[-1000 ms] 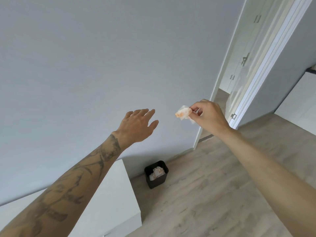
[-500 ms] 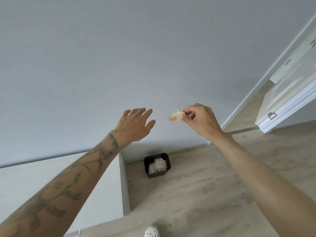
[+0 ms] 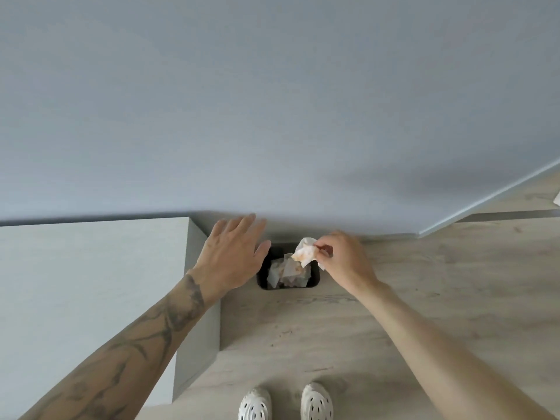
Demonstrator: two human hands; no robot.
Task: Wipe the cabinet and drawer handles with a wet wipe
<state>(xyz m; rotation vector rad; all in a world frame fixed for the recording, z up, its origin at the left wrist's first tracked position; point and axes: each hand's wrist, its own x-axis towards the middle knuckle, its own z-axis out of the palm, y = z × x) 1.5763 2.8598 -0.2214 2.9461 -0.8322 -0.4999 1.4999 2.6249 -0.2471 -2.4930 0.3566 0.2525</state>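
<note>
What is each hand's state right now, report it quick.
Left hand: open, fingers straight, holding nothing.
Right hand: closed, fingers pinching the stained wet wipe over the bin.

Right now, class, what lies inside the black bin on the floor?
The black bin holds crumpled wipes, some stained orange-brown. They hide its bottom; the left hand overlaps its left edge, and the wet wipe pinched by the right hand covers its far part.
</note>
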